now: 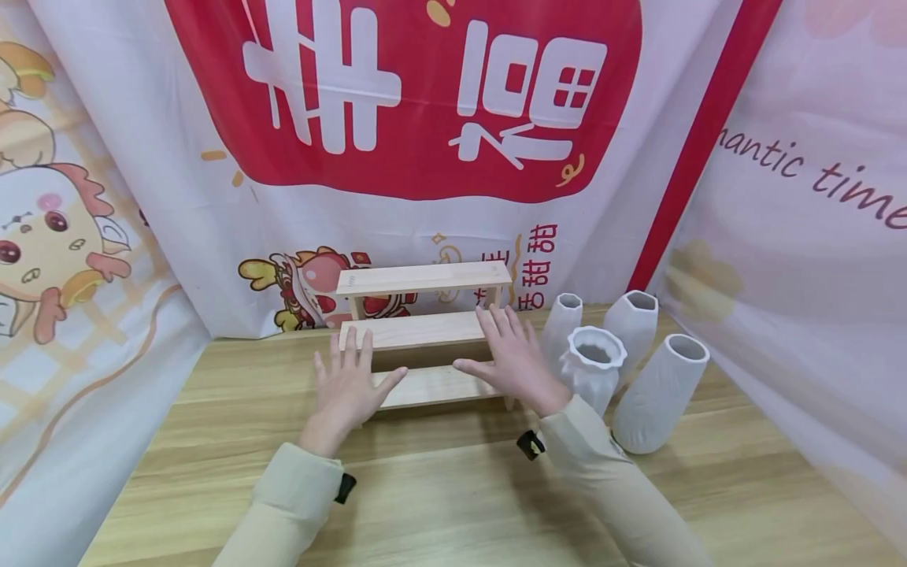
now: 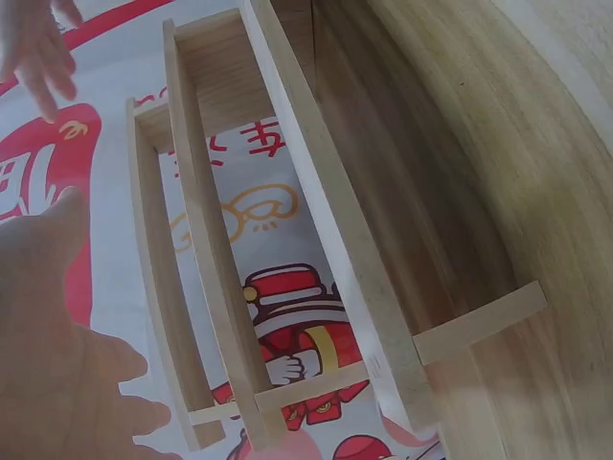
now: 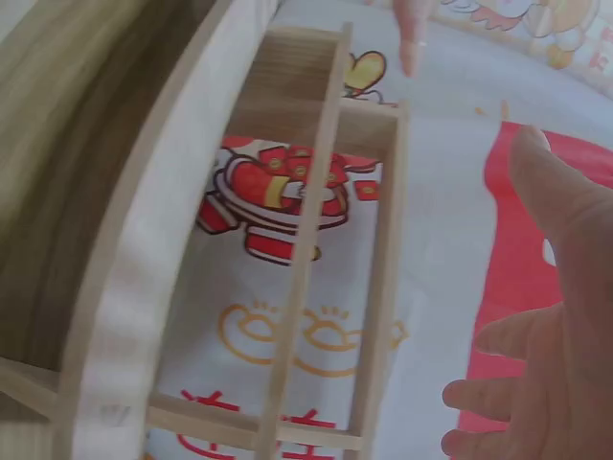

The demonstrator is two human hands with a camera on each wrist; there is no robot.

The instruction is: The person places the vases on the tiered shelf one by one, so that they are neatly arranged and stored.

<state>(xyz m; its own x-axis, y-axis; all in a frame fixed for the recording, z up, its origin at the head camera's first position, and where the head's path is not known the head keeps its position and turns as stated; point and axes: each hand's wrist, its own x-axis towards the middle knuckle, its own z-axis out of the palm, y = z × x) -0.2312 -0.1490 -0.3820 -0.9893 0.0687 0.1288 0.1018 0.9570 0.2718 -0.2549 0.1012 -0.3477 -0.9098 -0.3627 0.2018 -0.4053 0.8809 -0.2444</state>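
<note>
A three-tier wooden shelf [image 1: 425, 331] stands at the back of the wooden table, in front of the printed cloth. My left hand [image 1: 347, 386], fingers spread, is over its left end in the head view. Over the right end, my right hand [image 1: 516, 356] is spread the same way. Neither hand holds anything; whether they touch the shelf is hard to tell. In the left wrist view the left hand [image 2: 62, 335] appears beside the shelf [image 2: 330, 211] with fingers extended. The right wrist view has the right hand [image 3: 546, 335] apart from the shelf [image 3: 144, 230].
Several white vases stand right of the shelf: a slim one [image 1: 563, 323], a ruffled-rim one [image 1: 595, 366], a faceted one [image 1: 632, 327] and a tall leaning-looking one [image 1: 659, 398] close to my right sleeve. Printed cloth [image 1: 425, 213] hangs behind and along both sides of the table [image 1: 439, 504].
</note>
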